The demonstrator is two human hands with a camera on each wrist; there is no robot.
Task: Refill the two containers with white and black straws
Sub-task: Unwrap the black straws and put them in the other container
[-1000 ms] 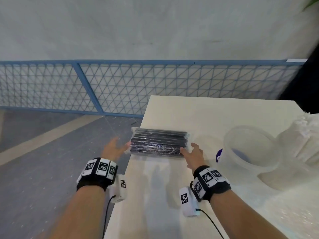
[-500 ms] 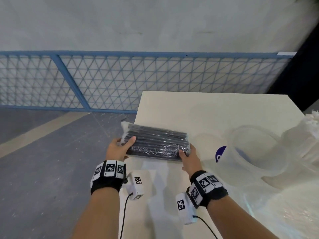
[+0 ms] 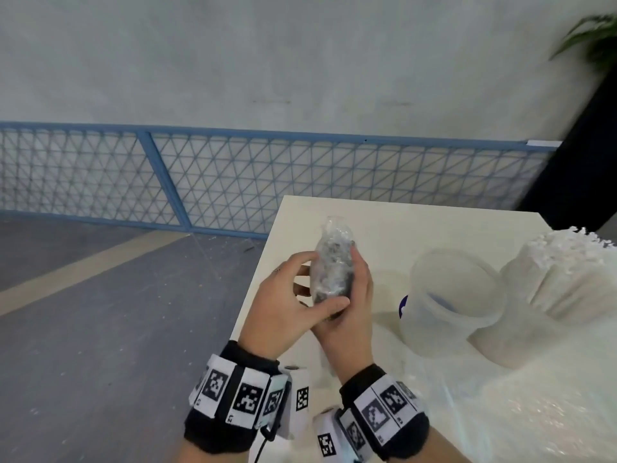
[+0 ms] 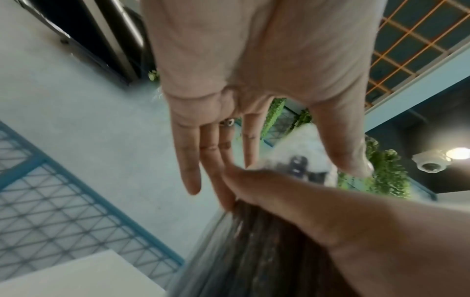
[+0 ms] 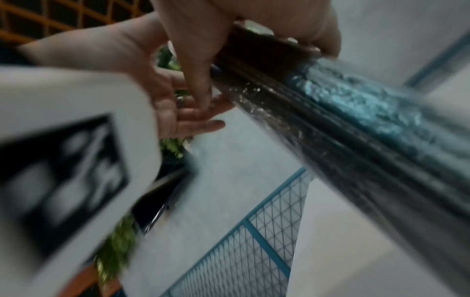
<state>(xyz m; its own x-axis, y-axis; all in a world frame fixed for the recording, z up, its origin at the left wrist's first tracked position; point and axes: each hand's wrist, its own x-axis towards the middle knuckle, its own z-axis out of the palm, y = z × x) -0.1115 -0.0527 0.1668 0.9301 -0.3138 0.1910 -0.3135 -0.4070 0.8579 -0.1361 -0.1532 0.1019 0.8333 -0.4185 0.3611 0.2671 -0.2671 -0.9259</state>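
A pack of black straws (image 3: 334,262) in clear wrap stands nearly upright above the table's near left corner, one end facing me. My right hand (image 3: 354,312) grips its lower part from the right. Over that facing end sits my left hand (image 3: 283,302), thumb across the near side and fingers on the far left side. In the left wrist view the left hand (image 4: 254,70) has fairly straight fingers around the pack's wrapped end (image 4: 300,166). The right wrist view shows the right hand (image 5: 254,24) wrapped round the blurred pack (image 5: 356,140). An empty clear container (image 3: 434,329) stands right of my hands.
A second container packed with white straws (image 3: 567,262) stands at the right edge of the cream table (image 3: 417,225). Crinkled clear plastic (image 3: 534,396) covers the near right of the table. A blue mesh fence (image 3: 233,182) runs along the wall behind; floor lies to the left.
The pack was lying flat on the table's left edge, got lifted by both hands at its ends, and now stands upright in my right hand, with my left hand at its facing end.
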